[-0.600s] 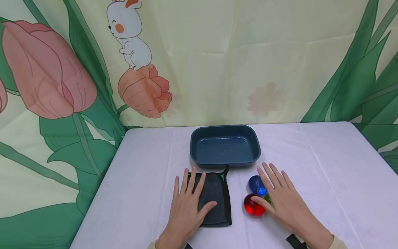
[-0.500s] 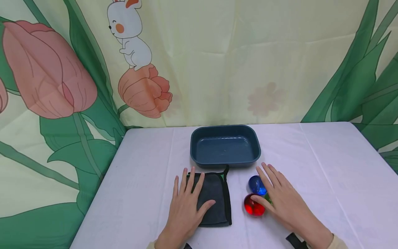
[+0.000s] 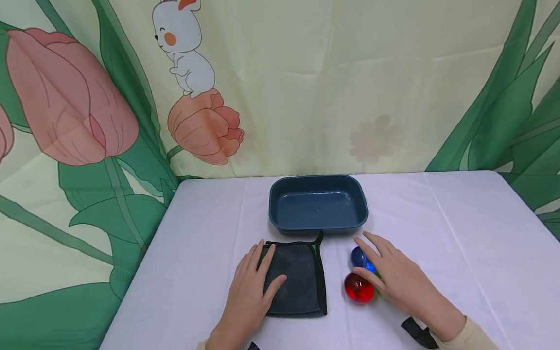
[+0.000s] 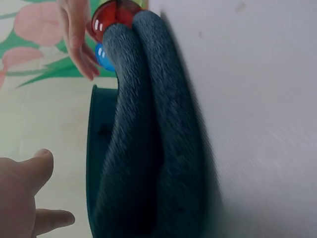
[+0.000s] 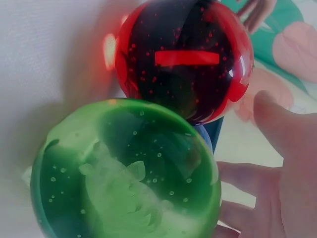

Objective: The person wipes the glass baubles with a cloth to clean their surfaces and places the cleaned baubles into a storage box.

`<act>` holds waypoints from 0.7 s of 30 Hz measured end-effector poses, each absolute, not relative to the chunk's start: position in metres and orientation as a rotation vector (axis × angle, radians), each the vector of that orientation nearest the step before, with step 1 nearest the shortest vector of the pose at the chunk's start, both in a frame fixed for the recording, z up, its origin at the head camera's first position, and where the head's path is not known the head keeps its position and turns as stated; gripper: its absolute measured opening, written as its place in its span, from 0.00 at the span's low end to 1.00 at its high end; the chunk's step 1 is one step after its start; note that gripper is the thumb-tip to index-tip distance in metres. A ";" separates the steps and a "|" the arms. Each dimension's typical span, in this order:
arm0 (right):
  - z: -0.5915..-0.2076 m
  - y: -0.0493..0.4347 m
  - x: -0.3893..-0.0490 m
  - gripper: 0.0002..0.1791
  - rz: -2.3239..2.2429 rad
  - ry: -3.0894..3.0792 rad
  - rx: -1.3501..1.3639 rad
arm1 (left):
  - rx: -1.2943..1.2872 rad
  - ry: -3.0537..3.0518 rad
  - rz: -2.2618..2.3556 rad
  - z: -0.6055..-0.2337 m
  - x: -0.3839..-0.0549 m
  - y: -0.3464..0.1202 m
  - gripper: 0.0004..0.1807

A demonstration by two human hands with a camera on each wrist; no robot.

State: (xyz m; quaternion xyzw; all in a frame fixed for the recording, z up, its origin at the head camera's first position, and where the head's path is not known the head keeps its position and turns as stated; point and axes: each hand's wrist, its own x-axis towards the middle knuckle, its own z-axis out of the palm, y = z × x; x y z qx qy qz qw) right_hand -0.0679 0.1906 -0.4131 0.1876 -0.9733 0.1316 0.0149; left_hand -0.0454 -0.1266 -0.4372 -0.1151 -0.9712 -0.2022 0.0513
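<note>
A dark grey folded cloth (image 3: 297,282) with black edging and a corner loop lies flat on the white table; its thick folded edge fills the left wrist view. My left hand (image 3: 245,289) hovers over its left side, fingers relaxed and apart from it. To the right sit three clear glossy balls: a blue ball (image 3: 358,257), a red ball (image 3: 358,288) and a green ball (image 5: 124,173), the last mostly hidden in the head view. My right hand (image 3: 402,277) is over the blue and green balls, fingers loosely bent, with nothing gripped.
Behind the cloth stands a dark blue rectangular tray (image 3: 319,204) with raised sides. The white tablecloth (image 3: 459,233) covers the table. A curtain (image 3: 297,97) printed with tulips and a rabbit hangs along the back edge.
My left hand has drawn left and slightly down, uncovering more of the cloth. The right hand has shifted slightly left over the balls, its fingers more bent. The balls and tray stay put.
</note>
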 end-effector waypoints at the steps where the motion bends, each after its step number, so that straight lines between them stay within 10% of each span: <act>1: -0.413 0.191 -0.069 0.39 0.414 -3.034 0.581 | -0.339 -2.950 -0.626 -0.437 -0.046 -0.128 0.38; 21: -0.416 0.190 -0.080 0.36 0.404 -3.200 0.512 | -0.175 -2.970 -0.495 -0.452 -0.050 -0.145 0.28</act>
